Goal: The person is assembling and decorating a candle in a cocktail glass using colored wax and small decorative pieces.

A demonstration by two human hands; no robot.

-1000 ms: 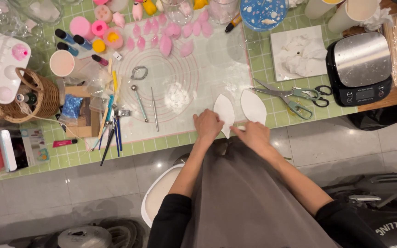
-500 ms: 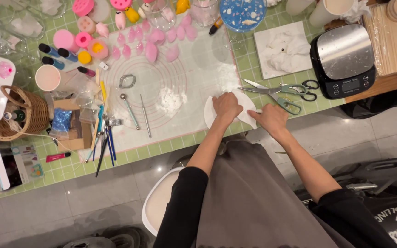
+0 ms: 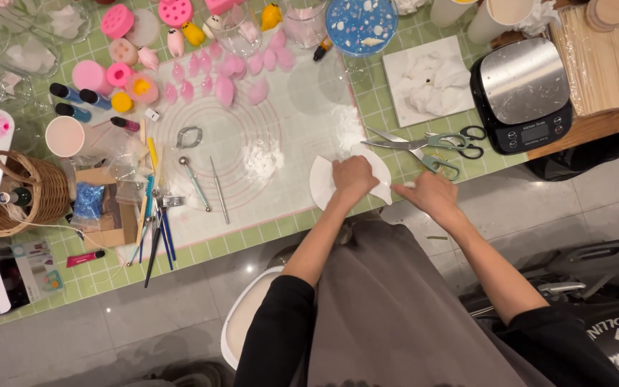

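Note:
Two white petal-shaped flat pieces (image 3: 322, 188) lie overlapped on the near edge of a translucent silicone mat (image 3: 252, 115). My left hand (image 3: 352, 179) rests on top of them with fingers curled over the stack. My right hand (image 3: 430, 195) is just to the right, its fingertips pinching the pieces' right tip. A patch of white powder (image 3: 263, 159) sits on the mat left of the pieces.
Scissors (image 3: 435, 141) lie just beyond my right hand, with a digital scale (image 3: 524, 89) behind them. Pink petals (image 3: 227, 79), moulds, small bottles and a wicker basket (image 3: 26, 201) crowd the left. Modelling tools (image 3: 155, 229) lie at the front left. A white stool (image 3: 241, 326) stands below.
The two white pieces lay apart a second ago; now they are overlapped under my left hand. Both hands have shifted slightly right, and the right hand has moved out to the pieces' tip.

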